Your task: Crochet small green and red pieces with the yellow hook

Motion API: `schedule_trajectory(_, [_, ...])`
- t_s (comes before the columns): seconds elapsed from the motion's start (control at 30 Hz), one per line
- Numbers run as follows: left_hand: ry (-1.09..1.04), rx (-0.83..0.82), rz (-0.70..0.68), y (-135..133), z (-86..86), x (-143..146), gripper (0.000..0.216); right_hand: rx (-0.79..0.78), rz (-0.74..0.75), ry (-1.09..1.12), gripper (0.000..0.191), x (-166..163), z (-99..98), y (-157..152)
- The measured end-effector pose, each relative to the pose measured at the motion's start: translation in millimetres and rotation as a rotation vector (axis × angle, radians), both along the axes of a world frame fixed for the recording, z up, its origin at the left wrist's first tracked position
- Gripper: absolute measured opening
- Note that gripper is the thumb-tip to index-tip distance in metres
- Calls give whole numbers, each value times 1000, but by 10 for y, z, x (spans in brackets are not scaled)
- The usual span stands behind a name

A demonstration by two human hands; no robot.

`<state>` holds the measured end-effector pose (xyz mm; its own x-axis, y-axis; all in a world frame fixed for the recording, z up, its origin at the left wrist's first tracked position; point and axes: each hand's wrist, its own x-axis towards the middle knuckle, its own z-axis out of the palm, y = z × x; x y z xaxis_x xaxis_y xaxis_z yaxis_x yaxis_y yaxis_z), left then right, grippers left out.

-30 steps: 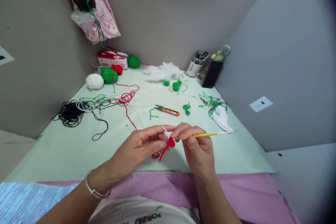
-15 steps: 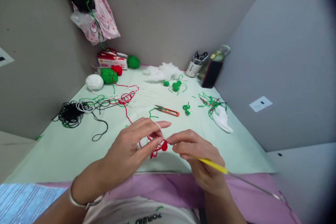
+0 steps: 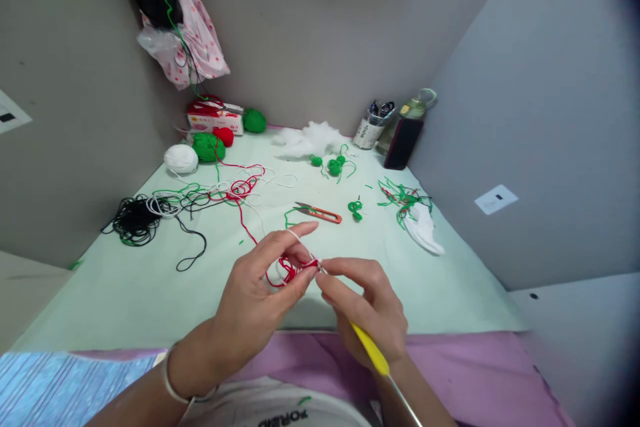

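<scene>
My left hand (image 3: 263, 280) pinches a small red crochet piece (image 3: 311, 264) between thumb and fingers, its index finger raised with a strand of white yarn (image 3: 299, 238) over it. My right hand (image 3: 367, 300) grips a crochet hook (image 3: 371, 349) by its yellow handle. The hook's tip meets the red piece at my left fingertips; the exact stitch is too small to make out. Loops of red yarn (image 3: 287, 271) hang behind my left thumb. Orange thread snips (image 3: 320, 213) lie on the table just beyond my hands.
Tangled black yarn (image 3: 135, 219) and a white yarn ball (image 3: 181, 159) sit at left. Small green crocheted pieces (image 3: 336, 165) lie near white stuffing (image 3: 313, 139). Thread scraps (image 3: 406, 195), a pen cup (image 3: 369, 130) and a phone (image 3: 404, 143) stand or lie at right. Grey partitions (image 3: 525, 113) enclose the table.
My right hand has turned, swinging the hook's handle from pointing right to pointing down toward me. My left hand has tilted, and the red piece now sits closer within its fingertips.
</scene>
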<state>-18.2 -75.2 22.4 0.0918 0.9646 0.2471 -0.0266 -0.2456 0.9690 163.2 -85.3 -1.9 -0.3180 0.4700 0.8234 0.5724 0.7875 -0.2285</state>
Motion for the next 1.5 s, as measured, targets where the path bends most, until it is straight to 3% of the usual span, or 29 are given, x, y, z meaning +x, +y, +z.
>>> schedule_trajectory(0.17, [-454,-514,-317,6,-69,28,53,15,39,57,47,-10,-109,36])
schedule_trajectory(0.27, [-521,-635,-338,53,-47,-30,52,-137,176,247,37,8,-51,60])
schedule_trajectory(0.43, [-437,-507,-238,71,-21,-76,42,-415,271,628,21,-10,51,82])
schedule_trajectory(0.57, [-351,-438,-262,47,-64,-17,44,-486,291,640,18,-90,60,115])
schedule_trajectory(0.7, [-339,-406,-179,53,-90,46,45,-436,205,560,25,-153,-9,116])
schedule_trajectory(0.77, [-382,-398,-134,61,-98,74,51,-334,141,460,32,-170,-71,106])
schedule_trajectory(0.9, [-543,-571,-215,89,-117,90,50,-148,79,296,40,-163,-128,112])
schedule_trajectory(1.0, [-607,-680,-252,118,-115,55,40,-308,111,535,28,-130,-64,147])
schedule_trajectory(1.1, [-575,-634,-218,129,-96,35,36,-502,197,791,19,-122,-2,188])
schedule_trajectory(1.23, [-480,-513,-240,111,-97,62,42,-570,274,759,14,-148,-25,213])
schedule_trajectory(1.5, [-392,-493,-253,92,-148,-6,43,-740,305,888,21,-100,-71,221])
